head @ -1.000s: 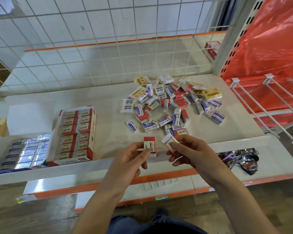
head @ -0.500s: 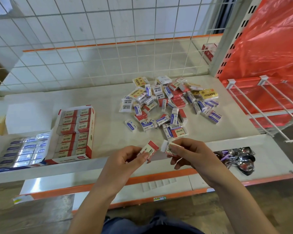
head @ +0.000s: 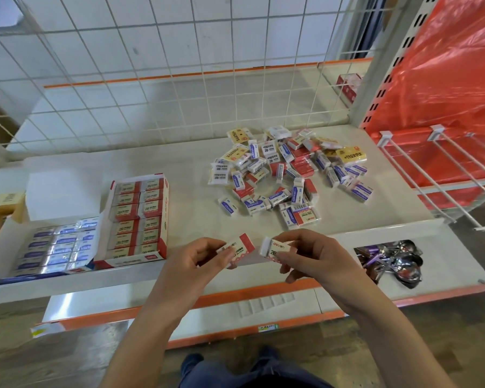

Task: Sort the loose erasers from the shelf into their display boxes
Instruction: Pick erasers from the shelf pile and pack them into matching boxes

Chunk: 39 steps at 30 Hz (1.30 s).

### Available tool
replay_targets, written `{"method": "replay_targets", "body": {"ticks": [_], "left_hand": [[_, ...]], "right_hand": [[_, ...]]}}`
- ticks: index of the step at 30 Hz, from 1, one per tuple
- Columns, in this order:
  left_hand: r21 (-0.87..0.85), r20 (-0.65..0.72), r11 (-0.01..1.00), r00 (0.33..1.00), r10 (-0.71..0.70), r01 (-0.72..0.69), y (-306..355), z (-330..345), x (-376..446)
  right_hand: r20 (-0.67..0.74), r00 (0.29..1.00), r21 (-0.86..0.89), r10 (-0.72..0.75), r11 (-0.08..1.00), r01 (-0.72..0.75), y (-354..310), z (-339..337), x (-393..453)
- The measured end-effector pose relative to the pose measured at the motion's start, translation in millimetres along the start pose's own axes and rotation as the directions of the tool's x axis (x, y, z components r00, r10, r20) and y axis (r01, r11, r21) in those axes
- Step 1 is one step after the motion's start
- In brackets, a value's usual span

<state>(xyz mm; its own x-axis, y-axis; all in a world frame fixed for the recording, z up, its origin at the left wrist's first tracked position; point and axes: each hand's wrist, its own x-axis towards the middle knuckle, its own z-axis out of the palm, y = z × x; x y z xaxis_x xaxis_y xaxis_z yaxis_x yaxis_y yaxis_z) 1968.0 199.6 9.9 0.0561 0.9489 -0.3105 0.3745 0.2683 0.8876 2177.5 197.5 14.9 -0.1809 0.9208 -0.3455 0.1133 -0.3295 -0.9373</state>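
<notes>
The left hand (head: 192, 260) holds a red and white eraser (head: 237, 249) just above the front edge of the shelf (head: 185, 169). Its fingers (head: 207, 243) are bent round the left end of the eraser, with the thumb under it. The right hand (head: 317, 257) holds a second eraser (head: 275, 247), white with "2B" on it. Its fingers (head: 303, 235) curl over the top and the thumb pinches from below. The two erasers are near each other but do not touch.

Behind the hands, on the right half of the shelf, lies a pile of loose erasers (head: 286, 172). Some are red and white, some blue and white, and a few are yellow. They lie mixed up, many touching or on top of each other.

On the left part of the shelf sits an open red display box (head: 139, 217). It is filled with neat rows of red and white erasers. Just beside it on the left is a blue display box (head: 59, 247) with rows of shiny blue and white erasers. At the far left edge is part of a yellow box (head: 0, 208).

A wire grid (head: 179, 65) stands behind the shelf. A red plastic sheet (head: 445, 79) hangs on the right. A bunch of shiny metal spoons (head: 395, 261) shows through a gap near the right hand
</notes>
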Motion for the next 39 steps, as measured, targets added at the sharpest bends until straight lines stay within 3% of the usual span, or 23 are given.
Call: {"method": "replay_targets", "body": {"ticks": [15, 24, 31, 39], "left_hand": [[-0.022, 0.117, 1.000, 0.993, 0.012, -0.010, -6.8, -57.1, -16.5], [0.008, 0.178, 0.999, 0.983, 0.036, -0.038, -16.2, -79.9, -21.9], [0.077, 0.145, 0.988, 0.982, 0.123, -0.135, -20.3, -87.7, -22.8], [0.098, 0.056, 0.988, 0.992, 0.114, -0.119, -32.2, -105.6, -22.0]], "right_hand": [[0.035, 0.997, 0.208, -0.063, 0.977, 0.055, -2.4, 47.2, -6.5], [0.035, 0.997, 0.152, -0.069, 0.986, 0.063, -6.7, 66.7, -2.5], [0.049, 0.996, 0.098, -0.073, 0.993, 0.068, -11.4, 79.4, 0.8], [0.053, 0.996, -0.086, -0.070, 0.994, 0.074, -19.9, 99.7, 12.2]]}}
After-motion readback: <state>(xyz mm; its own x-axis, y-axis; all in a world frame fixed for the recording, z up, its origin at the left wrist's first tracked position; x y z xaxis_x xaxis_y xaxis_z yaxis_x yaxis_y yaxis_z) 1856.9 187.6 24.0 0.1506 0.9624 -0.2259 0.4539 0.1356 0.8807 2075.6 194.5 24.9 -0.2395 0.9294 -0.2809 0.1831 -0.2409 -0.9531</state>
